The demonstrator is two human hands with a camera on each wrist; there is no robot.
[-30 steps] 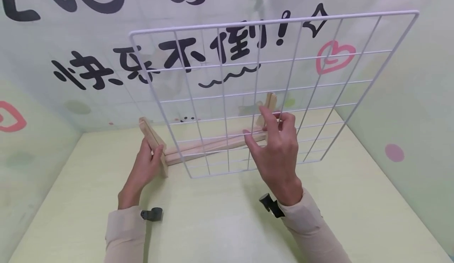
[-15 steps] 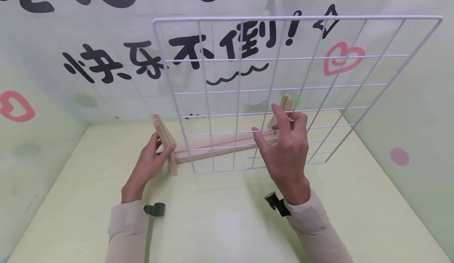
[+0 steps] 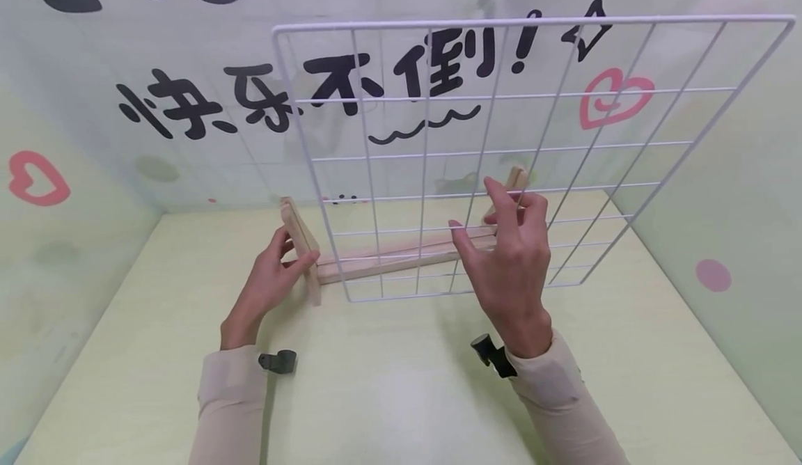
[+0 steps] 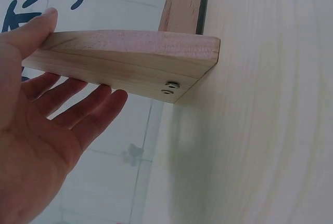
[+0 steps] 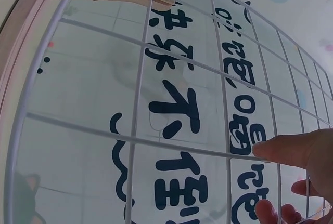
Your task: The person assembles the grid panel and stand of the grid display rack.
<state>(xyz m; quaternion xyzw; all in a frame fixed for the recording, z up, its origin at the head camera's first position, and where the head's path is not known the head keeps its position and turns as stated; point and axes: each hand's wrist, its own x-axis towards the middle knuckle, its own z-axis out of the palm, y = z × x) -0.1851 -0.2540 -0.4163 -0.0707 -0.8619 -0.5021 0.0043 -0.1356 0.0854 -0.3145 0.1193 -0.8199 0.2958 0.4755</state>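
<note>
A white wire grid panel (image 3: 427,153) leans upright in the head view, its lower part in front of a wooden stand. The right hand (image 3: 516,270) holds it near the lower middle, fingers and thumb among the wires. In the right wrist view, the thumb or a finger lies against a wire of the grid (image 5: 133,140). The stand has a long crossbar (image 3: 388,266) between two upright end pieces. The left hand (image 3: 266,277) grips the left end piece (image 3: 299,235), thumb on one face and fingers on the other. Two screws (image 4: 171,85) show in that end piece (image 4: 130,60).
A pale wood-grain table (image 3: 388,374) carries the stand. Behind it rises a white wall with large dark lettering (image 3: 169,106), and side walls stand left and right. Black wrist mounts (image 3: 278,361) stick out from both sleeves.
The view has shifted, so everything sits further right. The grid's top edge has become more level and moved slightly right relative to the wall. Both hands keep their holds.
</note>
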